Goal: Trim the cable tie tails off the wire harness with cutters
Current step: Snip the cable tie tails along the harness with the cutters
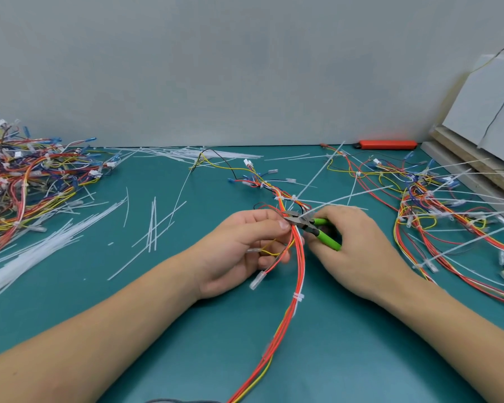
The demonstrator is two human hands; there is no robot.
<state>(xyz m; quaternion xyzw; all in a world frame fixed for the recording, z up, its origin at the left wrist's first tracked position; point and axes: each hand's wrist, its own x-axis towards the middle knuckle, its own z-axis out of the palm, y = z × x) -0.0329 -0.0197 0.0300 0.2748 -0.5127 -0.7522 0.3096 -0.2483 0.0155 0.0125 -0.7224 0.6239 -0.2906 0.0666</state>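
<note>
Holding: left hand (242,245) grips the wire harness (298,257) w/ curled fingers, pinching the red/orange bundle right at the cutters (303,222).
Cutting hand: right hand (352,245) clenched round the green handles, just right of the cutters' head; jaws look nearly shut at the bundle, exact gap too small to tell.
Harness run: from the cutters it trails toward the viewer past a trimmed white tie (298,296), and away from the viewer toward the wall.
Tails: long white cable tie tail (326,170) sticks up just behind the cutters; more untrimmed ones further along.
Risk 1: jaws sit v. close to the wires, so a nick in insulation is likely if the blade catches a strand instead of the tail.
Risk 2: left fingertip touches the jaw area; pinch possible if the squeeze slips.
Risk 3: cut tail may fly off.
Left of cutters: loose offcuts (152,225) on the green mat (186,330); far left, finished pile (26,181).
Right of cutters: untrimmed harnesses (437,199).
Beyond: red knife (386,144) at the wall.
</note>
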